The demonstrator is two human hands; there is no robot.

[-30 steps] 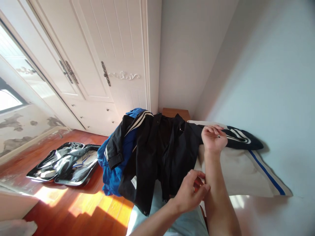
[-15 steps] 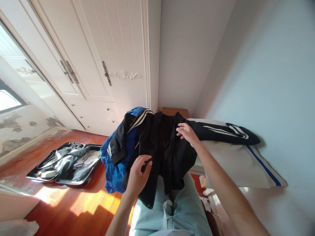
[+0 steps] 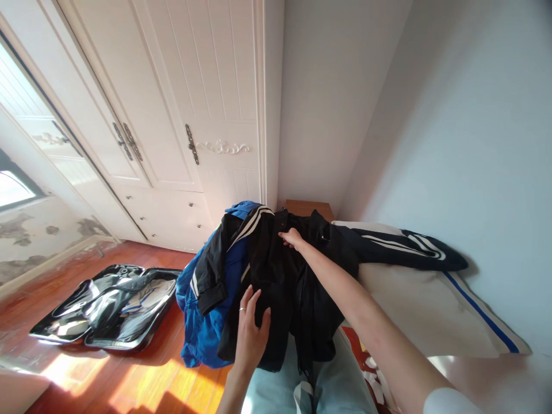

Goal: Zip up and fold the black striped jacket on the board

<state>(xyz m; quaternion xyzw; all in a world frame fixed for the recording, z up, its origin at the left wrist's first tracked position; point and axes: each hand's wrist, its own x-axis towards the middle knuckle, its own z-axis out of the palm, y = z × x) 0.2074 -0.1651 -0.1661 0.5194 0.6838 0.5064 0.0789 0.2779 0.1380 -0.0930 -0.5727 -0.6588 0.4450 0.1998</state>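
A black jacket (image 3: 267, 276) with white sleeve stripes lies spread over my lap and the things in front of me. One sleeve is stretched out to the right, the other bent at the left. My right hand (image 3: 292, 237) reaches across to the jacket's front edge near the collar, its fingers closed on the cloth there. Lower down, my left hand (image 3: 251, 330) is over the left front panel with thumb and fingers apart; whether it touches the cloth is unclear. Bright blue cloth (image 3: 200, 336) shows under the jacket's left side.
An open suitcase (image 3: 142, 339) with packed things lies on the wooden floor (image 3: 168, 368) at the left. A white wardrobe (image 3: 172, 86) stands ahead. To the right, a pale cushion-like item (image 3: 409, 305) with a blue stripe sits against the wall (image 3: 483, 144).
My right hand has moved left from the right front panel to the jacket's front edge and closed on it. My left hand's fingers have spread, and the view has tilted slightly upward.
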